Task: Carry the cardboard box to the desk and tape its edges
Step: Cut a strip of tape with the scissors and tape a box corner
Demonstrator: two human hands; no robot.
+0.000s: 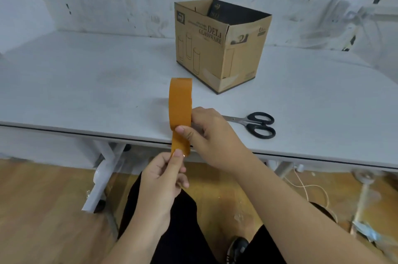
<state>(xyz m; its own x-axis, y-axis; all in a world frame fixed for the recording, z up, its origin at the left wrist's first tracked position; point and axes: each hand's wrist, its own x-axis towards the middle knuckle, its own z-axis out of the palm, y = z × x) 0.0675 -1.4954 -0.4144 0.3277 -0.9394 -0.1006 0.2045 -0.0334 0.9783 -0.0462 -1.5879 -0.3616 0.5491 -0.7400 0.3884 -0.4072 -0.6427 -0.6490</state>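
A brown cardboard box [217,48] printed "DELI GLASSWARE" stands open-topped on the white desk [86,82], toward the back. In front of it, over the desk's near edge, my right hand [212,136] grips an orange tape roll [180,102] held upright. A short strip of tape hangs down from the roll. My left hand [161,179] pinches the strip's free end [179,148] between thumb and fingers, just below the roll.
Black-handled scissors [256,124] lie on the desk to the right of my hands. The wall runs close behind the box. Desk legs, a wooden floor, a loose cord [310,190] and my dark-trousered legs are below.
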